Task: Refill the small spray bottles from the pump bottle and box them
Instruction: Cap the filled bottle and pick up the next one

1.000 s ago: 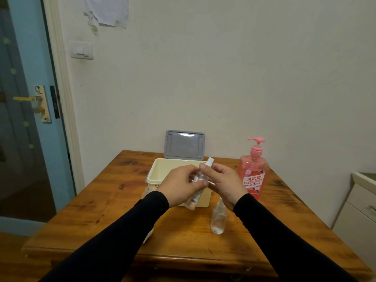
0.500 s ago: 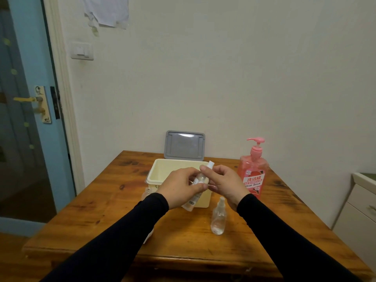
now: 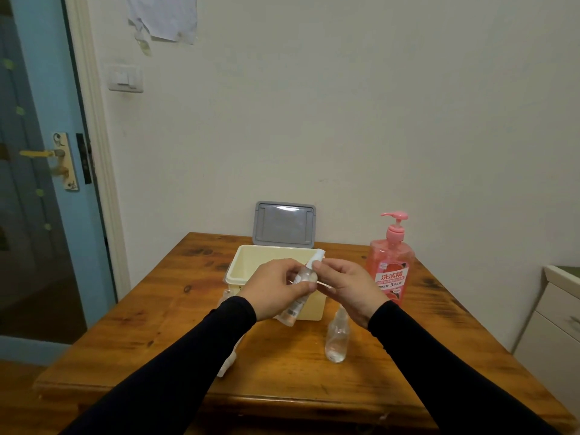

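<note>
The left hand point(image 3: 276, 288) was closed round the body of a small clear spray bottle point(image 3: 299, 288), held tilted in front of the cream box point(image 3: 251, 262), while the right hand point(image 3: 346, 285) pinched its neck just under the white cap point(image 3: 316, 259), apparently working the top. Whether that meant opening or closing could not be told. A second clear spray bottle point(image 3: 336, 337) stood upright on the wooden table point(image 3: 157, 315) in front of the box, partly behind the right wrist, with a little clear liquid at its base. The pink pump bottle point(image 3: 390, 265) stood untouched to the right of the box, and the grey lid point(image 3: 284, 225) leaned on the wall behind it. No bottle could be seen inside the box, so refilling and boxing seemed mostly ahead. Compared with a second earlier, the held bottle had dropped slightly and tipped further, the hands barely shifting
</note>
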